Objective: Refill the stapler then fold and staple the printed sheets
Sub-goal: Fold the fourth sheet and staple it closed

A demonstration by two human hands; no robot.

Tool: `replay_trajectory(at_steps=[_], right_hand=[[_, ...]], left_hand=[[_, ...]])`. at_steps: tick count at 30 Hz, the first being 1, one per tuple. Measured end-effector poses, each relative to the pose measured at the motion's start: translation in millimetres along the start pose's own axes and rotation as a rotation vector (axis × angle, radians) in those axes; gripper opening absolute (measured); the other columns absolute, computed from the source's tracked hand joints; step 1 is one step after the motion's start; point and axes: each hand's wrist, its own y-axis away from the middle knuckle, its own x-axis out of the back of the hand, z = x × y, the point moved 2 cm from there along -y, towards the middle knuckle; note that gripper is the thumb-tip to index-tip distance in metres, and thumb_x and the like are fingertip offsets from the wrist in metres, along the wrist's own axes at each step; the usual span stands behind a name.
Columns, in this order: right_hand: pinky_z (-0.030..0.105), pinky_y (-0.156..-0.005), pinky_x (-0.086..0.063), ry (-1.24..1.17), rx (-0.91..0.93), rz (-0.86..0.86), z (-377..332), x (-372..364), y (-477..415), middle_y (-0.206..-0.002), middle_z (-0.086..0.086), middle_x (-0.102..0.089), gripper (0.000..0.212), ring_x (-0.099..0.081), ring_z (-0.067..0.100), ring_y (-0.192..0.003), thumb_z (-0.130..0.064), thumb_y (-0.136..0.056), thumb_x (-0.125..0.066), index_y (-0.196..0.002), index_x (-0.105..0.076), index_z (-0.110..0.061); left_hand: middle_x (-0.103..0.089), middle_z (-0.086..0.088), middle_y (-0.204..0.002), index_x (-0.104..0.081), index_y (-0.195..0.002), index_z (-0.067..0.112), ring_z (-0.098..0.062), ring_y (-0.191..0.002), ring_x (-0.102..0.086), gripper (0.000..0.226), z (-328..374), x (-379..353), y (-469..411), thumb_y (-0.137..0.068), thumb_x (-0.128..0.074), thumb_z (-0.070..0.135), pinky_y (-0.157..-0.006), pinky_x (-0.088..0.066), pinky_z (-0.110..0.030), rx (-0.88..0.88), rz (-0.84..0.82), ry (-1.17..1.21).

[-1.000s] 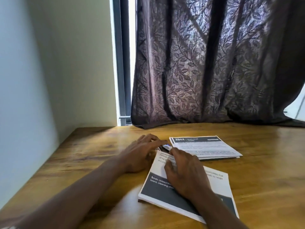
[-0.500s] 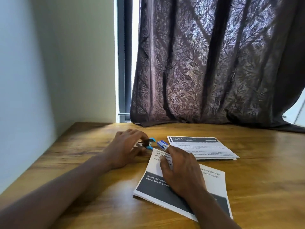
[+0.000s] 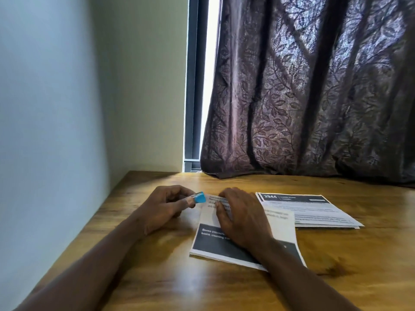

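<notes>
Two flat paper stacks (image 3: 242, 239), wooden table (image 3: 157, 277)

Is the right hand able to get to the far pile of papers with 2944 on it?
Probably yes. The right hand lies flat on the folded sheets, and the 2944 stack sits just beyond to the right, with nothing on the table between them.

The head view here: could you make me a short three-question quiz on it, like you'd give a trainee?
1. True or false: the right hand lies flat on the folded sheets.
2. What does the left hand pinch? A) a pen B) a small blue box C) scissors
3. Where is the second stack of sheets: left or right of the folded one?

Key: 1 true; 2 B; 3 right, flat on the wooden table.
</notes>
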Motion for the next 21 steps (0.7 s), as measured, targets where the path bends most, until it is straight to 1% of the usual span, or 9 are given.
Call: replay_trajectory(at_steps=[3, 6, 9, 12, 14, 15, 17, 19, 21], right_hand=[[0.033, -0.087, -0.046, -0.036, 0.026, -0.011, -3.2, -12.7, -9.9, -0.104, -0.003, -0.066, 0.027, -0.053, 0.013, -0.089, -0.047, -0.096, -0.045, -0.110, -0.058, -0.028], [0.028, -0.083, -0.042, -0.048, 0.058, -0.014, 1.1, -15.6, -10.1, -0.103, -0.006, -0.067, 0.023, -0.049, 0.007, -0.085, -0.047, -0.095, -0.048, -0.108, -0.058, -0.030], [0.028, -0.080, -0.042, -0.056, 0.071, -0.001, 2.3, -15.8, -9.5, -0.101, -0.006, -0.068, 0.023, -0.055, 0.011, -0.086, -0.046, -0.094, -0.050, -0.108, -0.059, -0.029], [0.028, -0.082, -0.040, -0.065, 0.088, -0.017, 1.4, -15.4, -10.1, -0.103, -0.006, -0.068, 0.025, -0.057, 0.013, -0.090, -0.046, -0.095, -0.047, -0.109, -0.058, -0.028], [0.031, -0.086, -0.043, -0.077, 0.090, -0.027, 2.6, -15.0, -9.2, -0.105, -0.006, -0.067, 0.025, -0.057, 0.013, -0.092, -0.044, -0.095, -0.048, -0.110, -0.058, -0.028], [0.031, -0.087, -0.043, -0.079, 0.089, -0.033, 3.0, -14.8, -9.1, -0.106, -0.006, -0.067, 0.025, -0.057, 0.013, -0.093, -0.044, -0.095, -0.048, -0.111, -0.058, -0.028], [0.029, -0.086, -0.040, -0.083, 0.089, -0.044, 3.2, -14.7, -9.1, -0.108, -0.006, -0.067, 0.027, -0.057, 0.012, -0.095, -0.045, -0.095, -0.047, -0.113, -0.058, -0.028], [0.026, -0.084, -0.036, -0.088, 0.088, -0.059, 2.3, -14.8, -9.1, -0.109, -0.006, -0.067, 0.031, -0.057, 0.012, -0.095, -0.046, -0.094, -0.044, -0.114, -0.059, -0.028], [0.025, -0.084, -0.035, -0.089, 0.090, -0.065, 2.0, -14.8, -9.1, -0.110, -0.006, -0.067, 0.031, -0.057, 0.012, -0.095, -0.045, -0.095, -0.045, -0.115, -0.059, -0.027]], left_hand=[[-0.079, 0.001, -0.092, -0.079, -0.107, 0.022, -0.014, -0.071, -0.050, 0.018, -6.7, 12.4, -3.0, -0.094, -0.069, 0.028, -0.062, -0.049, -0.021, 0.084, -0.011, 0.055], [-0.079, -0.010, -0.102, -0.081, -0.107, 0.020, -0.017, -0.076, -0.048, 0.032, -10.3, 20.2, -4.3, -0.082, -0.073, 0.037, -0.067, -0.051, -0.024, 0.136, -0.072, 0.143], [-0.079, -0.011, -0.105, -0.081, -0.108, 0.017, -0.012, -0.073, -0.050, 0.038, -11.9, 20.3, -7.2, -0.075, -0.078, 0.036, -0.065, -0.053, -0.020, 0.140, -0.112, 0.184], [-0.079, -0.009, -0.109, -0.080, -0.110, 0.018, -0.006, -0.072, -0.060, 0.045, -13.8, 21.5, -9.5, -0.070, -0.082, 0.036, -0.065, -0.054, -0.019, 0.135, -0.146, 0.177], [-0.078, -0.008, -0.112, -0.080, -0.111, 0.022, -0.009, -0.085, -0.069, 0.047, -14.3, 22.5, -10.0, -0.067, -0.085, 0.038, -0.075, -0.059, -0.024, 0.140, -0.169, 0.168], [-0.078, -0.008, -0.114, -0.080, -0.111, 0.023, -0.014, -0.095, -0.071, 0.048, -14.3, 23.0, -10.2, -0.067, -0.086, 0.039, -0.084, -0.061, -0.031, 0.141, -0.180, 0.164], [-0.078, -0.007, -0.116, -0.079, -0.113, 0.023, -0.025, -0.108, -0.070, 0.050, -13.9, 22.9, -9.9, -0.067, -0.087, 0.039, -0.100, -0.058, -0.042, 0.133, -0.194, 0.153], [-0.078, -0.005, -0.115, -0.079, -0.113, 0.023, -0.031, -0.116, -0.068, 0.051, -12.8, 22.4, -9.3, -0.065, -0.087, 0.038, -0.102, -0.057, -0.043, 0.130, -0.199, 0.143], [-0.078, -0.004, -0.114, -0.080, -0.112, 0.022, -0.032, -0.117, -0.067, 0.050, -10.9, 22.2, -9.3, -0.065, -0.086, 0.036, -0.100, -0.058, -0.042, 0.136, -0.188, 0.132]])
